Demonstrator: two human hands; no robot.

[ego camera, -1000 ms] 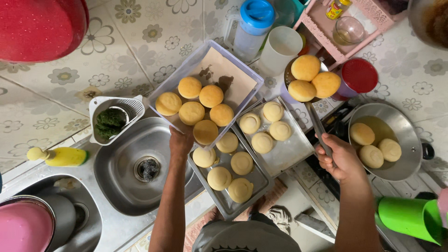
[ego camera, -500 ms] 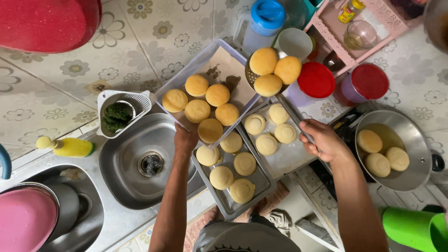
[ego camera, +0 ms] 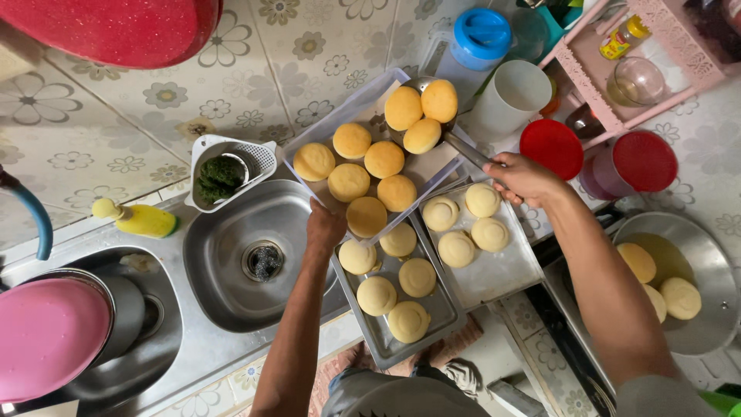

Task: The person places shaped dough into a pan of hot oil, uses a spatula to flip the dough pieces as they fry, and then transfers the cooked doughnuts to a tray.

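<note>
Upper centre of frame: right hand [ego camera: 525,176] closed round skimmer handle [ego camera: 467,152], three fried buns [ego camera: 421,114] held over lined tray [ego camera: 351,123]. Left hand [ego camera: 326,228] grips tray edge. Step judged: unloading; next, tipping gently.

Premises were a domestic kitchen, small and closely packed. A stainless double sink [ego camera: 231,255] was set into the tabletop, with a yellow dish-soap bottle [ego camera: 139,220] and a white caddy holding a green scourer [ego camera: 224,174] at its edge. Walls were clad in floral-patterned tiles [ego camera: 309,54]. A pan of oil [ego camera: 679,286] held frying dough pieces. Metal trays [ego camera: 417,309] carried raw dough rounds. Cups, red lids and a pink plastic rack [ego camera: 617,85] stood alongside.
</note>
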